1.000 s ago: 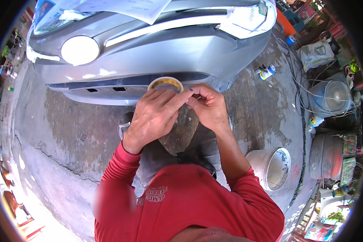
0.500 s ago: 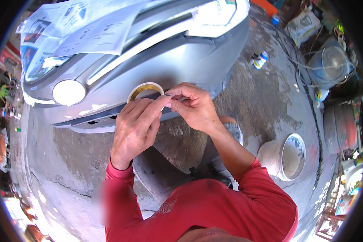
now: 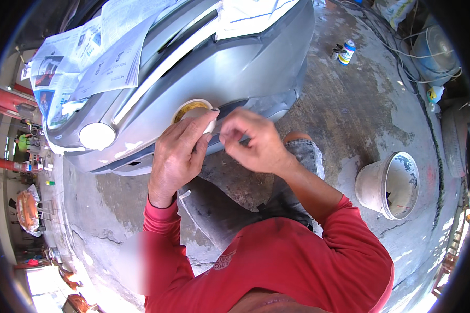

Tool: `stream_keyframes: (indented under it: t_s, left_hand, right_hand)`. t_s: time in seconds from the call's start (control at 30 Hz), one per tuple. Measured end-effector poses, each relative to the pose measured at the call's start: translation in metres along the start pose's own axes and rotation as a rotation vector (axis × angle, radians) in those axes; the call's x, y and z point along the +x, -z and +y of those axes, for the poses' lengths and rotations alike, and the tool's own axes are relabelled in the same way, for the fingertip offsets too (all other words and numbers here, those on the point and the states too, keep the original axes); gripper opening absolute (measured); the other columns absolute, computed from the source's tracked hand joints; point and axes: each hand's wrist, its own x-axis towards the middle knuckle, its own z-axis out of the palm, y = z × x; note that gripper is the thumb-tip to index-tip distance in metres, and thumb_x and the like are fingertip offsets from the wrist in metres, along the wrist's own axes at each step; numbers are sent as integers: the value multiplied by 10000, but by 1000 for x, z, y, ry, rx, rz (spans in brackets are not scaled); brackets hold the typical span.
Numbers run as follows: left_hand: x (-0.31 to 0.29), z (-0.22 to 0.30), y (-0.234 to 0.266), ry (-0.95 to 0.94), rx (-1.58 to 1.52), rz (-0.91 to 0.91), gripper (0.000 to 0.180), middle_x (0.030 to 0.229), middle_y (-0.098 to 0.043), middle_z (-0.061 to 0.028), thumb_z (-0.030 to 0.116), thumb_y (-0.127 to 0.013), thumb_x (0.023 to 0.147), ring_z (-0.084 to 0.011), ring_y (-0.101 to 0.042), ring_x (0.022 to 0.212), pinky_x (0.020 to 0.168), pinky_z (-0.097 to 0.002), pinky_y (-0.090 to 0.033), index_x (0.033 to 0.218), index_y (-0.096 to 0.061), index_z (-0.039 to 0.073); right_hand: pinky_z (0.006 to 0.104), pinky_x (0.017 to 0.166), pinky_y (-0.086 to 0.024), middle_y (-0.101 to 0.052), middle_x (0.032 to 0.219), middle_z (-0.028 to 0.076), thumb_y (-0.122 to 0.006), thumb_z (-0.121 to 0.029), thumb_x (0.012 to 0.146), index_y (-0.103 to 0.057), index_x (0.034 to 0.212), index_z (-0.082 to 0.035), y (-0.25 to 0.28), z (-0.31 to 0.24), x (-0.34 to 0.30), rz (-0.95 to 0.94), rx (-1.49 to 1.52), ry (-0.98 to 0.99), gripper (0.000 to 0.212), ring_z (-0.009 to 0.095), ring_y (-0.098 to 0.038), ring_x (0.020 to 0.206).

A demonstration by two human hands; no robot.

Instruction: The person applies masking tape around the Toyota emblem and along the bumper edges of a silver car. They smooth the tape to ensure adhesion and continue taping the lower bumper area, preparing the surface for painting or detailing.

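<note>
My left hand [image 3: 176, 154] grips a roll of masking tape [image 3: 212, 125], thumb and fingers closed on its near side. Yellowish lining shows inside the roll's ring. Just to the right, apart from the tape, my right hand [image 3: 257, 142] is curled in a pinch, its fingertips slightly blurred. Whether anything is between those fingertips I cannot make out. Beyond both hands stands a silver-grey car bumper [image 3: 209, 78] with a round white covered spot [image 3: 97, 136] at its left. Newspaper [image 3: 107, 70] covers its upper left, and a white sheet [image 3: 253, 18] covers part of its top.
A whitish bucket [image 3: 371, 185] stands on the concrete floor [image 3: 344, 109] to my right. Farther off is a small blue-and-yellow can [image 3: 347, 52]. Hoses and a translucent bluish container [image 3: 434, 55] lie at the far right. My knees are below my hands.
My right hand has come away from the tape roll, slightly right and down. My left hand still holds the roll. The whole view has shifted a little.
</note>
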Motion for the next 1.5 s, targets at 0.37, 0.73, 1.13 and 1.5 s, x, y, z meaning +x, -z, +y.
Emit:
stream_keyframes:
  t_s: [0.37,0.73,1.13,1.5]
  left_hand:
    - [33,14,-9,-95,105,-200,549,1078,-762,-163,-60,-747,847,-350,-740,914,837,-457,-575,1382,-686,50]
    - [63,9,-19,-203,19,-225,613,956,-722,-86,-37,-748,852,-284,-707,820,742,-427,-542,1441,-647,100]
    - [105,-8,31,-279,448,-191,394,932,-782,-127,166,-792,958,-278,-735,744,693,-409,-584,1343,-736,109]
    - [116,-36,26,3,1003,7,164,823,-707,-57,117,-766,925,-278,-729,730,623,-418,-571,1072,-705,154]
  right_hand:
    - [383,651,-557,-709,847,138,-759,-3,893,-725,968,14,22,11,9,186,-93,-119,84,269,-729,737]
    - [291,633,-522,-663,845,46,-840,-23,867,-694,950,-8,51,12,4,46,89,-34,169,128,-670,771]
    - [370,727,-565,-739,891,45,-826,-176,933,-716,903,-70,145,85,73,273,-517,258,155,254,-714,825]
    - [335,736,-571,-734,930,-36,-893,-249,860,-750,882,-151,152,148,127,393,-680,580,175,218,-687,799]
